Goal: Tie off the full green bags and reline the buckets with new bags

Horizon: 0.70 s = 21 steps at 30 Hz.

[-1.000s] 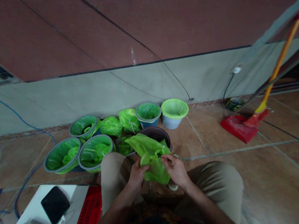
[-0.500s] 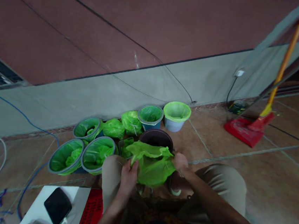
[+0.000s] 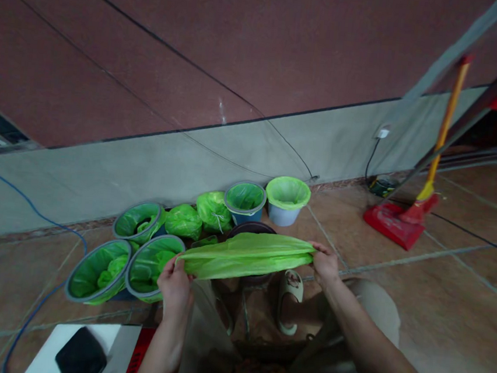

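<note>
A light green plastic bag is stretched sideways between my hands, above my knees. My left hand is closed on its left end, fingers pinching the film. At the other end my right hand grips the bag in the same way. Behind and below the bag stands a dark brown bin, mostly hidden by it. A bin lined in green is just beyond my left hand, with crumpled green plastic inside.
More lined bins stand at left and by the wall, a grey-white bucket among them. Two filled green bags sit between. A red dustpan leans right. A white box with a black device is front left.
My hands have moved apart, pulling the bag from a loose, sagging shape into a long taut strip. The view has shifted slightly to the right.
</note>
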{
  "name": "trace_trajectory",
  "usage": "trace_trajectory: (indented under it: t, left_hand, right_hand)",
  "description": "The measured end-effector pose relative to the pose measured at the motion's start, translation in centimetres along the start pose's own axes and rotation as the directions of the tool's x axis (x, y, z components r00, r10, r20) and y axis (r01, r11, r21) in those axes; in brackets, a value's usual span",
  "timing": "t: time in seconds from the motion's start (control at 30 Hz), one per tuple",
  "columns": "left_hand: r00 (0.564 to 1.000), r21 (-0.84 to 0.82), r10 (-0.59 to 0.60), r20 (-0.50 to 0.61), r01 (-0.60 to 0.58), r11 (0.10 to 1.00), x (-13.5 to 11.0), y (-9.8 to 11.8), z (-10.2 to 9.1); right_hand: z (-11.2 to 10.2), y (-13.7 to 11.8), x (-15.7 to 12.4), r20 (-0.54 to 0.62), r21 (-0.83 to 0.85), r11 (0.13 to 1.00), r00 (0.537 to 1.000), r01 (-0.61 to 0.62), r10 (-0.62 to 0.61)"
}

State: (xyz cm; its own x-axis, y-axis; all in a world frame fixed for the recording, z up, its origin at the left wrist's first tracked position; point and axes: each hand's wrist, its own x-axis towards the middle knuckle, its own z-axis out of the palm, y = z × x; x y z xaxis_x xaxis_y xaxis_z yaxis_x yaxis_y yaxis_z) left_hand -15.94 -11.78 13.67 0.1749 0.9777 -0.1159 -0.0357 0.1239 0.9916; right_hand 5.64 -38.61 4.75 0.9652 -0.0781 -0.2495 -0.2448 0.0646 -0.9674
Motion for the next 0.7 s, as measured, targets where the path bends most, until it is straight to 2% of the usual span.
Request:
trace_trajectory:
  t: [0.07, 0.13, 0.2, 0.27, 0.3, 0.33, 0.37, 0.4, 0.43, 0.5, 0.53, 0.57, 0.6, 0.7]
  left_hand:
    - [1.0, -0.021, -0.024, 0.013, 0.024, 0.999, -0.1, 0.4, 0.2]
    - [0.999, -0.02, -0.023, 0.033, 0.024, 1.0, -0.2, 0.6, 0.2]
    - [0.998, 0.0, 0.014, 0.067, -0.015, 1.0, -0.4, 0.8, 0.3]
    - [0.993, 0.018, 0.071, 0.093, -0.073, 0.997, -0.6, 0.9, 0.4]
    - [0.988, 0.029, 0.104, 0.11, -0.108, 0.994, -0.7, 1.0, 0.4]
    - [0.982, 0.039, 0.134, 0.133, -0.14, 0.989, -0.9, 1.0, 0.5]
    - [0.974, 0.05, 0.158, 0.162, -0.168, 0.985, -1.1, 1.1, 0.6]
    - [0.964, 0.064, 0.176, 0.198, -0.192, 0.979, -1.3, 1.2, 0.8]
    - [0.953, 0.08, 0.189, 0.237, -0.214, 0.974, -1.6, 1.3, 0.9]
    - [0.928, 0.114, 0.203, 0.312, -0.249, 0.962, -2.3, 1.9, 1.3]
    - [0.915, 0.131, 0.207, 0.345, -0.266, 0.955, -2.7, 2.2, 1.6]
    - [0.902, 0.147, 0.209, 0.377, -0.281, 0.948, -3.1, 2.6, 1.8]
    - [0.889, 0.161, 0.21, 0.407, -0.296, 0.941, -3.4, 2.9, 2.0]
    - [0.852, 0.174, 0.222, 0.474, -0.338, 0.925, -3.9, 3.9, 2.5]
  right_hand:
    - [-0.4, 0.3, -0.4, 0.008, -0.093, 0.996, 1.0, -0.008, 0.009]
    - [-1.1, 0.4, -0.7, 0.096, -0.324, 0.946, 0.995, 0.016, 0.016]
    - [-1.9, 0.1, -1.2, 0.226, -0.61, 0.783, 0.974, 0.127, 0.018]
    - [-2.1, -0.8, -2.1, 0.297, -0.798, 0.543, 0.954, 0.261, -0.022]
    - [-1.8, -1.5, -2.8, 0.32, -0.84, 0.442, 0.945, 0.313, -0.06]
    - [-1.2, -2.2, -3.7, 0.351, -0.853, 0.378, 0.931, 0.361, -0.099]
    - [-0.3, -2.9, -4.7, 0.398, -0.837, 0.354, 0.909, 0.416, -0.126]
    - [0.8, -3.6, -5.8, 0.476, -0.786, 0.378, 0.869, 0.49, -0.135]
    - [2.1, -4.2, -7.0, 0.59, -0.688, 0.43, 0.795, 0.585, -0.137]
    - [5.2, -4.9, -9.4, 0.772, -0.452, 0.52, 0.61, 0.725, -0.179]
    - [6.6, -5.0, -10.4, 0.824, -0.353, 0.545, 0.528, 0.76, -0.203]
    - [7.9, -4.9, -11.2, 0.846, -0.311, 0.557, 0.492, 0.77, -0.207]
    - [9.0, -4.7, -11.9, 0.854, -0.299, 0.56, 0.478, 0.773, -0.205]
    - [10.7, -4.5, -12.6, 0.849, -0.345, 0.546, 0.502, 0.764, -0.167]
